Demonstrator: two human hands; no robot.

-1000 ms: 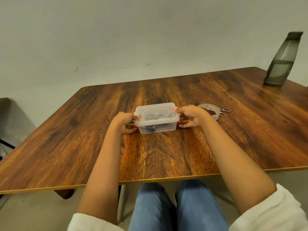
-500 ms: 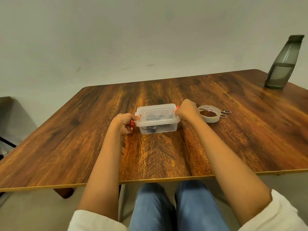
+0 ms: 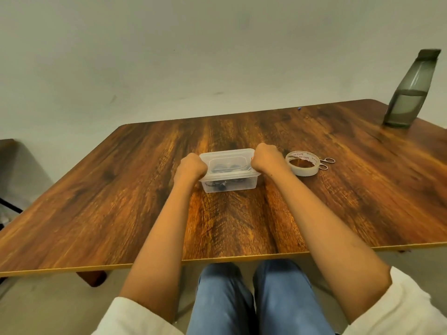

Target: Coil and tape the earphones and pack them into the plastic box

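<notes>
Clenched grips, left hand [image 3: 191, 166], right hand [image 3: 264, 159], seemingly clasping plastic box [image 3: 231, 187] ends, tape [image 3: 303, 171] beside

Table [image 3: 121, 201] holds plastic box [image 3: 229, 187], tape [image 3: 302, 172], scissors [image 3: 327, 162] — bottle [image 3: 408, 93]

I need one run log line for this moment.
left hand: grips clear plastic box, left end | right hand: grips right end | black earphones: inside, clear lid on

Clear plastic box [image 3: 251, 174], lid on, sits on the wooden table [image 3: 121, 189] with dark earphones [image 3: 219, 187] inside.
</notes>
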